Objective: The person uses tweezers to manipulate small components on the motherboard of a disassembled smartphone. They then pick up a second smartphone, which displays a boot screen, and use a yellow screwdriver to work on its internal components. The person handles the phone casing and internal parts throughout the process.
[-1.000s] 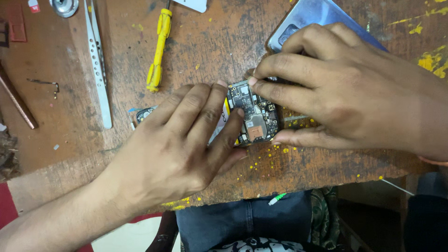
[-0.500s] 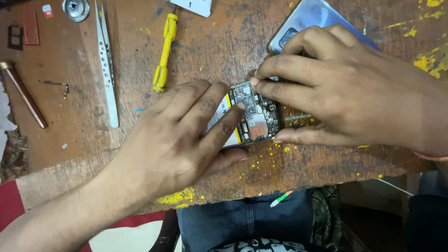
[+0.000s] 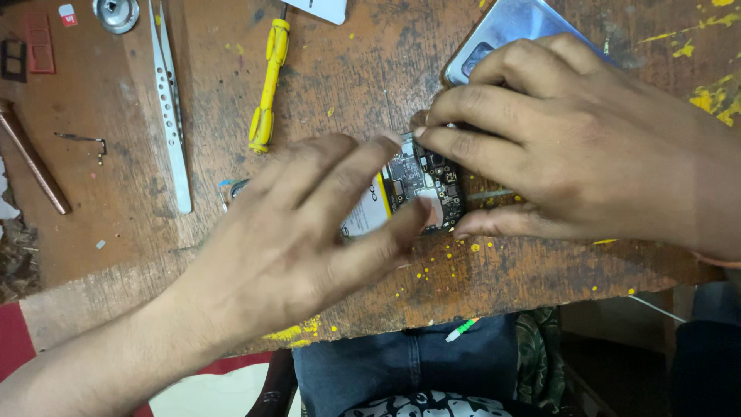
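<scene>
So the person's got an opened-up smartphone with its dark circuit board and pale battery exposed [image 3: 421, 189] lying flat on the scarred brown wooden worktop [image 3: 347, 85], right between both hands. The left hand [image 3: 309, 232] is spread loosely over the battery end, fingers [image 3: 351, 166] splayed and not clamped on anything; the picture's a bit blurred there, so whether the tips are actually touching the board is hard to call. The right hand [image 3: 571, 147] has its fingers curled down, fingertips and thumb pinching the far end of the phone from both edges to pin it in place.

Just behind the right fingers sits a glossy blue-grey phone back cover [image 3: 509, 31], half hidden under the knuckles. Off beyond the left fingers there's a yellow plastic-handled screwdriver [image 3: 266, 85], long silver metal tweezers with holes along them [image 3: 171, 116] and a copper-coloured rod [image 3: 31, 158] further out.

What could go sideways: bare fingers on an exposed board can smear or nudge the small connectors, and if the left hand sweeps across too hard it could catch a flex cable and tear it. The phone's also close to the near edge of the worktop, so a slip of the right-hand pinch might shove it off. Pressing on that battery isn't great either, since a bent cell is bad news.
</scene>
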